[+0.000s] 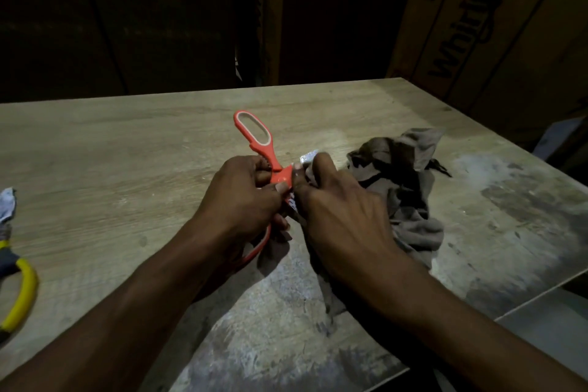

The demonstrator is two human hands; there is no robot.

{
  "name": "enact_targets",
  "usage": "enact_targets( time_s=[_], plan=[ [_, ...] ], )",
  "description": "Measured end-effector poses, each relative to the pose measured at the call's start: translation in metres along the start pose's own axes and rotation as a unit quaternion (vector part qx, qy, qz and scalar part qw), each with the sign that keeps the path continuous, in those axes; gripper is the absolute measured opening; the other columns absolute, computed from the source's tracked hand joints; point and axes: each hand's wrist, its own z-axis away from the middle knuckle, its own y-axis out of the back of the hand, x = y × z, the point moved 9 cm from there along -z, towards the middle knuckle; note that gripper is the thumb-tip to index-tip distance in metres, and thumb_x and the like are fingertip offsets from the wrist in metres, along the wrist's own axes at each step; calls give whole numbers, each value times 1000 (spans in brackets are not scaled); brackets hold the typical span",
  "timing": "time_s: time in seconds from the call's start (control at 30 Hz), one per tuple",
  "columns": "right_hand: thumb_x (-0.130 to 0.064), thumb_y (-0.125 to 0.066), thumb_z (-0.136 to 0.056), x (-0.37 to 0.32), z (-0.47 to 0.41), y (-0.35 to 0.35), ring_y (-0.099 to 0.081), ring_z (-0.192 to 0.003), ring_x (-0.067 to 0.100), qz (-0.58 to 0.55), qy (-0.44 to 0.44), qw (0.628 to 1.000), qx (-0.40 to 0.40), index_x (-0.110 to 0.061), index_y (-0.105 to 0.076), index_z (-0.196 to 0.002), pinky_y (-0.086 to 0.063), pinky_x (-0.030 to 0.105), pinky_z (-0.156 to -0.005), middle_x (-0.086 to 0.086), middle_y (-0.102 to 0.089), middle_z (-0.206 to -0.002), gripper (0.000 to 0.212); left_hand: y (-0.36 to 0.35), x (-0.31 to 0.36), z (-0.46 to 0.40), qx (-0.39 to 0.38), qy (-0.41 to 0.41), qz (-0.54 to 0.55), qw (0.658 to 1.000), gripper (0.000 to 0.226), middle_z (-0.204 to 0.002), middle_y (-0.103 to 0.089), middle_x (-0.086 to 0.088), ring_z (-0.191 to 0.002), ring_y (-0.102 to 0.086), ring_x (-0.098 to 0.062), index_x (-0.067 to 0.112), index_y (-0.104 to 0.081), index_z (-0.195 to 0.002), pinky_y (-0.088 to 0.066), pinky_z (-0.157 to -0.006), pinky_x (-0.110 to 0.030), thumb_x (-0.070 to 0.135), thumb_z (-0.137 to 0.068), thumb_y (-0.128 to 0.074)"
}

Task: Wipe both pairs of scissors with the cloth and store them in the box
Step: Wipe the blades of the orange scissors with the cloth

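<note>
Orange-handled scissors (258, 137) are held over the middle of the wooden table (111, 143), one handle loop pointing away from me. My left hand (241, 197) grips them at the pivot and lower handle. My right hand (343, 216) pinches a brown-grey cloth (410, 181) around the blades; a bit of shiny blade tip (308, 156) shows past the fingers. The rest of the cloth lies bunched on the table to the right. A second pair of scissors with yellow handles (22, 289) lies at the left edge, partly out of frame. No box for storing is visible.
The table's near right part is worn and stained grey (286, 312). A large printed cardboard carton (477, 25) stands behind the table at the right. A small grey scrap (7, 205) lies at the far left. The background is dark.
</note>
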Motion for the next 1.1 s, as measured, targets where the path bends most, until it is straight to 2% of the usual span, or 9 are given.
enact_targets(
  time_s=[0.1,0.17,0.3,0.47,0.6,0.7,0.9,0.97,1.1],
  plan=[
    [-47,-62,-100,3,-16,3,-53,-106,30,-7,-5,1000,11,-21,-42,-149,-35,37,-63,6,-33,-134,58,1,-3,-2,-3,4,4,1000,8,-79,-79,-16,-59,-74,-41,2,-75,-95,-63,-66,-63,3,-99,-68],
    [-43,-66,-97,0,-9,0,-57,-102,31,-27,-5,1000,4,-22,-47,-147,-36,36,-60,5,-37,-133,58,3,-7,-3,-1,14,12,1000,10,-77,-77,-21,-58,-73,-43,0,-75,-91,-62,-66,-66,2,-98,-68],
    [-36,-75,-89,-2,5,-6,-60,-90,31,-38,4,999,-3,-25,-66,-121,-36,33,-52,3,-40,-124,35,2,-7,-3,2,10,5,1000,10,-76,-78,-18,-59,-73,-40,1,-75,-94,-63,-67,-64,6,-99,-68],
    [-37,-62,-101,0,-6,2,-53,-101,31,-28,-2,999,21,-24,-57,-134,-33,36,-59,5,-44,-127,36,3,-3,-1,13,13,16,1000,10,-75,-77,-20,-56,-72,-39,0,-74,-92,-63,-65,-63,4,-99,-68],
    [-30,-75,-88,-4,12,-1,-58,-89,31,-45,0,999,-6,-24,-68,-110,-33,33,-53,4,-49,-108,24,3,-3,-1,19,14,24,999,11,-74,-76,-20,-57,-72,-40,2,-75,-92,-62,-64,-65,10,-99,-70],
    [-36,-85,-76,1,-1,-3,-57,-87,31,-14,-12,1000,2,-27,-71,-102,-31,34,-54,6,-50,-110,31,3,0,0,21,7,21,1000,10,-74,-78,-15,-57,-72,-36,4,-75,-96,-64,-65,-62,10,-100,-69],
    [-33,-81,-81,-3,-6,0,-54,-94,32,4,-14,1000,19,-23,-67,-125,-28,36,-61,9,-51,-120,47,6,-4,-2,31,6,28,999,11,-73,-77,-19,-57,-73,-39,2,-75,-91,-63,-61,-63,6,-99,-68],
    [-32,-78,-82,-4,2,0,-56,-89,32,-11,4,1000,16,-23,-70,-117,-26,35,-57,8,-53,-112,36,5,-7,-4,34,2,38,999,12,-73,-76,-22,-54,-71,-39,2,-74,-88,-61,-60,-68,7,-99,-69],
    [-34,-78,-85,-1,-6,5,-53,-90,33,-20,26,999,39,-23,-70,-101,-29,37,-60,9,-50,-111,21,8,-4,-5,37,-10,33,999,10,-75,-78,-17,-54,-71,-36,6,-75,-93,-63,-62,-64,12,-100,-70]
  ],
)
